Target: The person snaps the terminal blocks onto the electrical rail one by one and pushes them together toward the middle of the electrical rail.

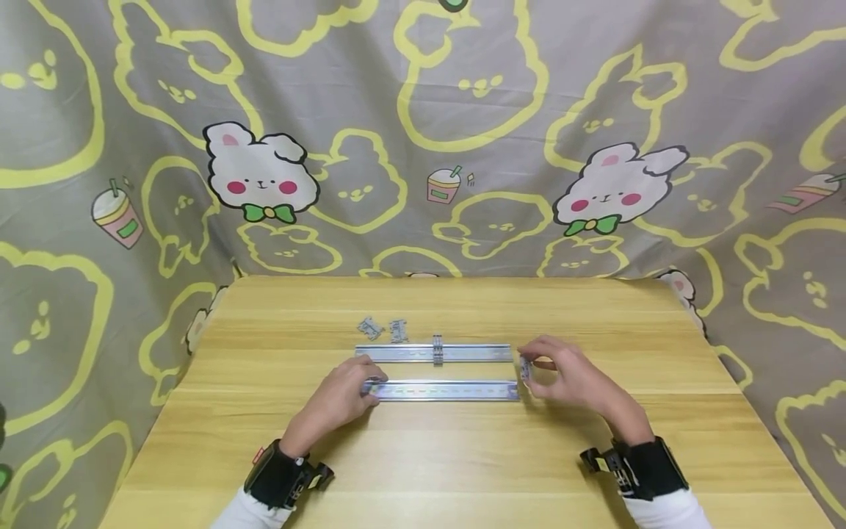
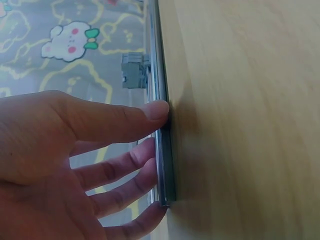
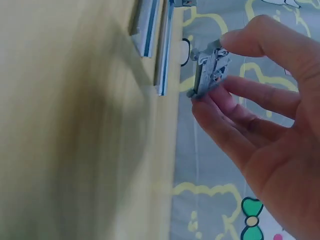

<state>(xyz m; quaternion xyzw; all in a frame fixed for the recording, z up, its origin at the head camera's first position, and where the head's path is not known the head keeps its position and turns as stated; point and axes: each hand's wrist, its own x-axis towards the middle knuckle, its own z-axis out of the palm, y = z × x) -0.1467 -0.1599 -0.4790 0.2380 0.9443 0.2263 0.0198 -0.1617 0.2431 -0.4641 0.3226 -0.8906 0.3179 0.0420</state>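
Two silver slotted DIN rails lie parallel on the table. My left hand [image 1: 335,395] grips the left end of the front rail [image 1: 443,391], thumb on its near edge and fingers behind, as the left wrist view shows. Off the right ends of the rails, my right hand [image 1: 571,373] pinches a small grey DIN-rail clip [image 3: 212,70] between thumb and fingertips, held up on its edge. Near the middle of the back rail [image 1: 476,353] sits a grey block [image 1: 438,350] that spans its width.
Two loose grey clips [image 1: 398,330] lie behind the back rail, toward its left end. The wooden table [image 1: 463,470] ends at a patterned curtain [image 1: 370,88] at the back and sides.
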